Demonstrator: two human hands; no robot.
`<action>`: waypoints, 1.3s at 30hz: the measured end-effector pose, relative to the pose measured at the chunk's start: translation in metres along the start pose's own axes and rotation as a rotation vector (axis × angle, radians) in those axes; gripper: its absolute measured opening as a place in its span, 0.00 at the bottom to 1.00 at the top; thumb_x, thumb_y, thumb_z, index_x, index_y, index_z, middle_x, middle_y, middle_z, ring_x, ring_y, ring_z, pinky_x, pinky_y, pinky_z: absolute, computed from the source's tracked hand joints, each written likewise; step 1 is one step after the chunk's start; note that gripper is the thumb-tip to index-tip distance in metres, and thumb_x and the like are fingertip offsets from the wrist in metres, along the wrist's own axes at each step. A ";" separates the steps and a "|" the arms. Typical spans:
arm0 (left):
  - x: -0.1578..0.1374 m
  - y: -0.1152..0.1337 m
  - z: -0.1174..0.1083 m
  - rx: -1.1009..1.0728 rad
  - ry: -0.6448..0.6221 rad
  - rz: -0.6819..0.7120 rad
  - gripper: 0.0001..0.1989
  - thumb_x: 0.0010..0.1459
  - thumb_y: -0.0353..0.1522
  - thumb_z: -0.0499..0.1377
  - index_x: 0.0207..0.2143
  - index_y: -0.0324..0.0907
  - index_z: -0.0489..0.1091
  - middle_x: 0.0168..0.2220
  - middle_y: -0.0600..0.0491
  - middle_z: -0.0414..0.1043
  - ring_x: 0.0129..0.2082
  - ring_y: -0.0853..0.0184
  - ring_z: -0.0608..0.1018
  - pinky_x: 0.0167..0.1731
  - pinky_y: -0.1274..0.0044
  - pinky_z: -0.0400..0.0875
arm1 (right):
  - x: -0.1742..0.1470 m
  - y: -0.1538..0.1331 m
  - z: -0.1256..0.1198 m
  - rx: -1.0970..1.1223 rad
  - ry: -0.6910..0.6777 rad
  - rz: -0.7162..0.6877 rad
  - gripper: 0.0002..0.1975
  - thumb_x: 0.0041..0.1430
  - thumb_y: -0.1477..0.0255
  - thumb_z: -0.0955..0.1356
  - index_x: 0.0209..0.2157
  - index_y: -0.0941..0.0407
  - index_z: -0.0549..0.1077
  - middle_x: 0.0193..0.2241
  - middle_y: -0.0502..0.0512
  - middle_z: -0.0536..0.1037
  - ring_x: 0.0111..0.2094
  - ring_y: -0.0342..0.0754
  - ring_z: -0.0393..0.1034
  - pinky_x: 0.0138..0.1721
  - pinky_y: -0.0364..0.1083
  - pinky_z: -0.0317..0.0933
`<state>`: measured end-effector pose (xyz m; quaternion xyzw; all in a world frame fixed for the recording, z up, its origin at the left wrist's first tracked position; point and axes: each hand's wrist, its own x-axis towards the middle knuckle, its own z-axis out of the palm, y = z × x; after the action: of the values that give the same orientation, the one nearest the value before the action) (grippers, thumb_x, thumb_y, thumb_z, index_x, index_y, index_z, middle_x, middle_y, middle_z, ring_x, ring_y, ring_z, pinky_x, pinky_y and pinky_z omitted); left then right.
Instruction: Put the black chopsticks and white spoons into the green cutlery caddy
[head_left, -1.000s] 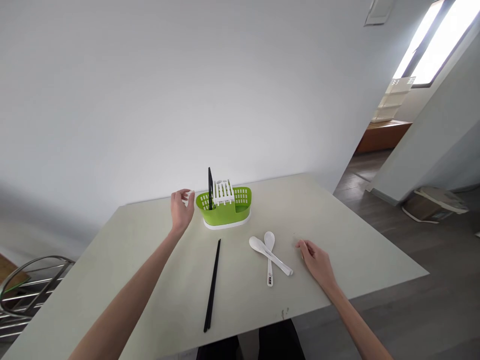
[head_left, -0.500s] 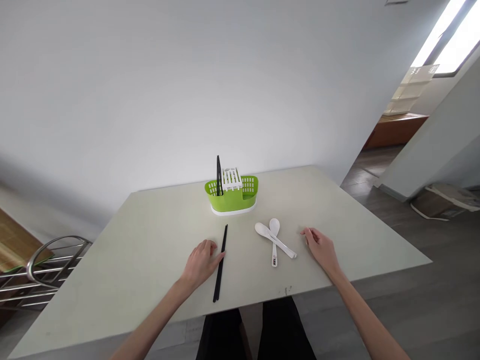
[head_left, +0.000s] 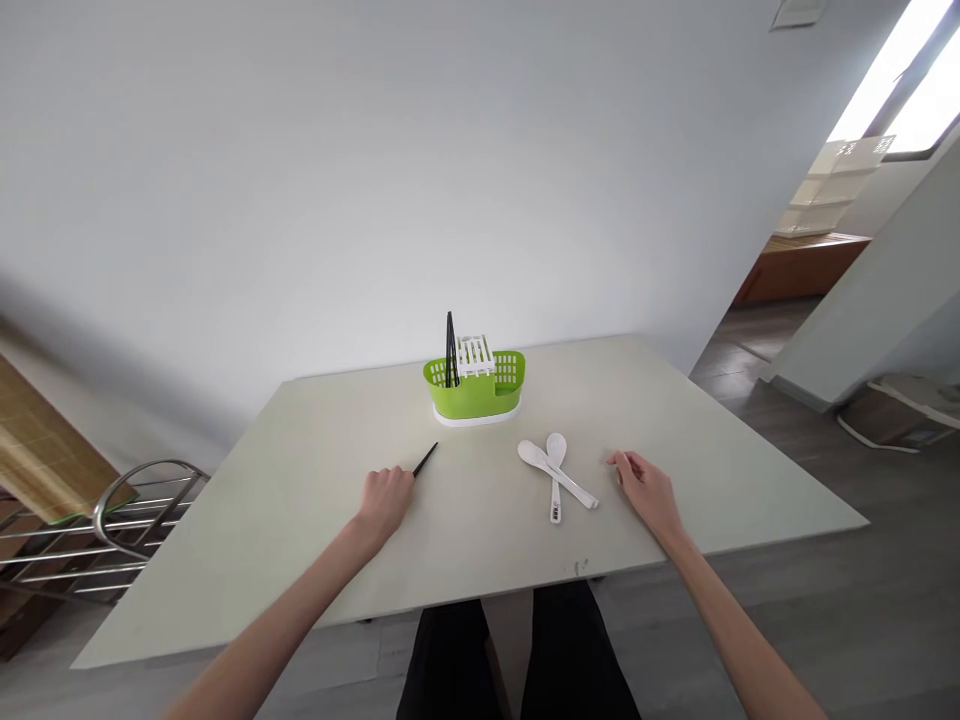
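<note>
My left hand [head_left: 385,502] is closed around black chopsticks [head_left: 425,459], whose tips stick out to the upper right; their other ends are hidden by the hand. To the right, two white spoons lie crossed on the table: one slanted spoon [head_left: 576,489] rests over a more upright spoon [head_left: 556,506]. My right hand [head_left: 646,490] rests on the table just right of them, fingers curled, with nothing visible in it. Behind stands a green utensil basket [head_left: 476,403] with a white slotted part [head_left: 475,356]. Black chopsticks [head_left: 451,340] stand upright in its left side.
The pale table [head_left: 315,430] meets a white wall [head_left: 375,200] at its back edge. A metal rack [head_left: 112,520] stands on the floor at the left. A covered box [head_left: 896,412] is on the floor at the far right.
My left hand has closed on the chopsticks that lay beside it and shifted them left, tilting them. My right hand and the spoons have stayed in place. The camera view has shifted slightly.
</note>
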<state>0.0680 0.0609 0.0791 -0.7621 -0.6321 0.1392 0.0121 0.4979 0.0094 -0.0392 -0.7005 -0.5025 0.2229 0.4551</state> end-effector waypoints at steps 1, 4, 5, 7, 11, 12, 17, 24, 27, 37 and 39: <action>0.001 -0.003 0.000 0.000 0.001 0.001 0.10 0.55 0.23 0.56 0.30 0.40 0.78 0.35 0.36 0.79 0.39 0.45 0.82 0.38 0.63 0.67 | 0.000 0.000 0.000 0.001 0.000 -0.005 0.31 0.66 0.42 0.58 0.33 0.53 0.76 0.22 0.49 0.71 0.26 0.50 0.65 0.34 0.47 0.57; 0.002 -0.013 -0.004 -0.006 0.014 -0.010 0.08 0.54 0.24 0.58 0.27 0.41 0.77 0.34 0.37 0.79 0.39 0.46 0.82 0.37 0.65 0.67 | 0.001 0.000 -0.002 0.005 -0.011 -0.019 0.31 0.66 0.41 0.59 0.33 0.54 0.76 0.22 0.50 0.71 0.26 0.50 0.66 0.34 0.48 0.57; 0.000 -0.016 -0.007 -0.011 0.022 -0.017 0.09 0.55 0.25 0.58 0.26 0.41 0.76 0.34 0.37 0.79 0.39 0.47 0.82 0.37 0.65 0.67 | 0.001 -0.001 -0.003 0.015 -0.017 -0.023 0.32 0.66 0.41 0.59 0.33 0.54 0.76 0.22 0.50 0.71 0.26 0.50 0.66 0.34 0.48 0.57; -0.008 -0.022 -0.012 -0.013 0.040 -0.029 0.10 0.57 0.26 0.57 0.26 0.42 0.76 0.34 0.38 0.80 0.39 0.48 0.83 0.37 0.66 0.68 | -0.002 -0.005 -0.006 0.042 -0.006 -0.026 0.32 0.66 0.41 0.58 0.33 0.54 0.76 0.22 0.50 0.71 0.26 0.50 0.66 0.33 0.48 0.57; -0.039 -0.022 -0.023 -0.261 0.208 0.020 0.13 0.64 0.33 0.54 0.35 0.45 0.80 0.40 0.45 0.84 0.40 0.53 0.84 0.40 0.67 0.71 | -0.029 -0.036 -0.001 0.081 0.076 -0.066 0.32 0.66 0.41 0.59 0.35 0.55 0.76 0.21 0.50 0.70 0.24 0.49 0.63 0.30 0.47 0.56; -0.047 -0.018 -0.026 -0.431 0.274 0.028 0.13 0.65 0.37 0.56 0.37 0.46 0.80 0.40 0.47 0.84 0.39 0.55 0.84 0.41 0.68 0.73 | -0.040 -0.049 0.003 0.113 0.053 -0.089 0.32 0.67 0.42 0.59 0.36 0.55 0.76 0.21 0.50 0.71 0.24 0.48 0.62 0.30 0.47 0.57; -0.072 0.020 -0.039 -1.350 0.355 -0.054 0.23 0.54 0.52 0.68 0.40 0.43 0.82 0.36 0.48 0.85 0.38 0.56 0.85 0.43 0.68 0.79 | -0.105 -0.133 0.039 0.370 -0.413 -0.176 0.26 0.68 0.46 0.64 0.45 0.53 0.78 0.41 0.58 0.81 0.38 0.52 0.75 0.37 0.47 0.66; -0.087 0.051 -0.036 -1.750 0.346 -0.016 0.21 0.53 0.49 0.71 0.39 0.41 0.83 0.41 0.45 0.84 0.44 0.57 0.84 0.48 0.68 0.80 | -0.152 -0.185 0.078 0.792 -0.886 -0.073 0.32 0.70 0.44 0.62 0.55 0.57 0.75 0.26 0.47 0.70 0.25 0.41 0.64 0.30 0.44 0.61; -0.095 0.052 -0.032 -1.768 0.316 -0.017 0.21 0.52 0.49 0.72 0.39 0.41 0.84 0.42 0.46 0.84 0.44 0.58 0.84 0.50 0.68 0.80 | -0.161 -0.182 0.081 0.831 -0.871 0.038 0.35 0.66 0.41 0.64 0.54 0.57 0.77 0.23 0.41 0.56 0.21 0.38 0.48 0.22 0.41 0.48; -0.102 0.055 -0.028 -1.840 0.224 0.004 0.23 0.49 0.49 0.74 0.40 0.41 0.84 0.46 0.46 0.84 0.44 0.60 0.84 0.55 0.66 0.78 | -0.169 -0.172 0.066 0.775 -0.782 0.028 0.37 0.66 0.42 0.65 0.59 0.58 0.76 0.19 0.40 0.52 0.20 0.38 0.43 0.21 0.42 0.43; -0.101 0.056 -0.029 -1.824 0.210 0.024 0.22 0.50 0.49 0.74 0.38 0.41 0.84 0.43 0.46 0.84 0.42 0.60 0.84 0.54 0.67 0.79 | -0.168 -0.169 0.065 0.777 -0.778 0.023 0.37 0.67 0.43 0.65 0.60 0.58 0.76 0.19 0.40 0.51 0.20 0.38 0.42 0.21 0.42 0.42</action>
<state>0.1125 -0.0432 0.1159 -0.4916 -0.4848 -0.4834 -0.5382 0.2971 -0.1030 0.0503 -0.3523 -0.5065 0.6395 0.4587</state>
